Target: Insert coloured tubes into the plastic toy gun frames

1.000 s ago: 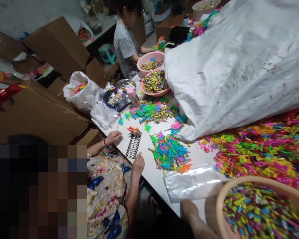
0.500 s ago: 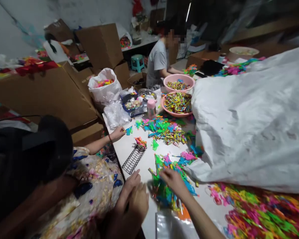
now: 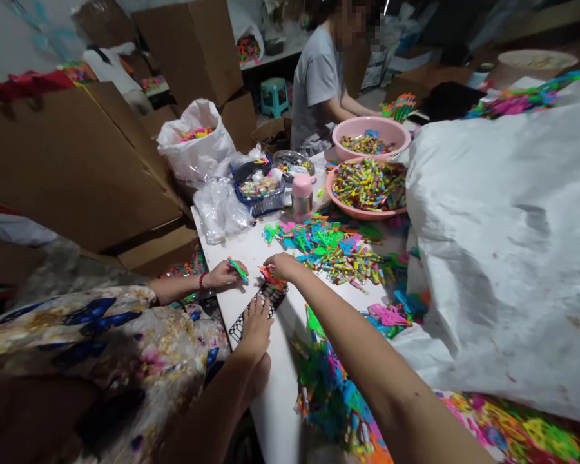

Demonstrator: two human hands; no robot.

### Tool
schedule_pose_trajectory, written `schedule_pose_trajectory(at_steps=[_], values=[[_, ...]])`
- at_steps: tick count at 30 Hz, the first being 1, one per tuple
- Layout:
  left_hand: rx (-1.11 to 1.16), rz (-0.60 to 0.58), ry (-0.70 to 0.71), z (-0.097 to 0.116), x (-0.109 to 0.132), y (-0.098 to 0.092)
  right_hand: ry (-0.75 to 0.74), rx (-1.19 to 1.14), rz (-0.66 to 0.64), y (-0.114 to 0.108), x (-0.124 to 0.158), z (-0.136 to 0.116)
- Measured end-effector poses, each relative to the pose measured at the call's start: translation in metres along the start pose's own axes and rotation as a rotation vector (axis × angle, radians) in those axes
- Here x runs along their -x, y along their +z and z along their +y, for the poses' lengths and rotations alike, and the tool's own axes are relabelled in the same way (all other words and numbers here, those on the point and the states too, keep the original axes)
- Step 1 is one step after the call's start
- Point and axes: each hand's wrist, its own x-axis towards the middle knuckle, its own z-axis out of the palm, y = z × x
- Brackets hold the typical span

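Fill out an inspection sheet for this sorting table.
Surface: white table, crowded.
Job's things: small toy pile at the far end of the black grid tray.
Clutter: loose toy heap, pink basins, pink bottle, white sack, clear bags.
Grippers: right hand curled onto the small toy pile, grip unclear; left hand cannot be told from a co-worker's hand on the tray.
Cables: nothing seen.
Surroundings: cardboard boxes, co-worker in grey, co-worker in floral print.

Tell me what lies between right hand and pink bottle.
Head view: the edge of the coloured toy heap lies between right hand and pink bottle.
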Motion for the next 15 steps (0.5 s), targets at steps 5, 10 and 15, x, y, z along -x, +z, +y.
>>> schedule_pose_trajectory(at_steps=[5,10,15], values=[[-0.008,-0.075,-0.037,0.005,-0.007,-0.004,-0.051,0.112,-0.061,-0.002,-0.013,-0.002],[-0.024,-0.164,-0.118,0.009,-0.011,-0.005,-0.099,0.217,-0.065,-0.001,-0.017,-0.005],[-0.035,-0.199,-0.183,0.009,-0.014,-0.002,-0.126,0.278,-0.054,-0.004,-0.018,-0.01]])
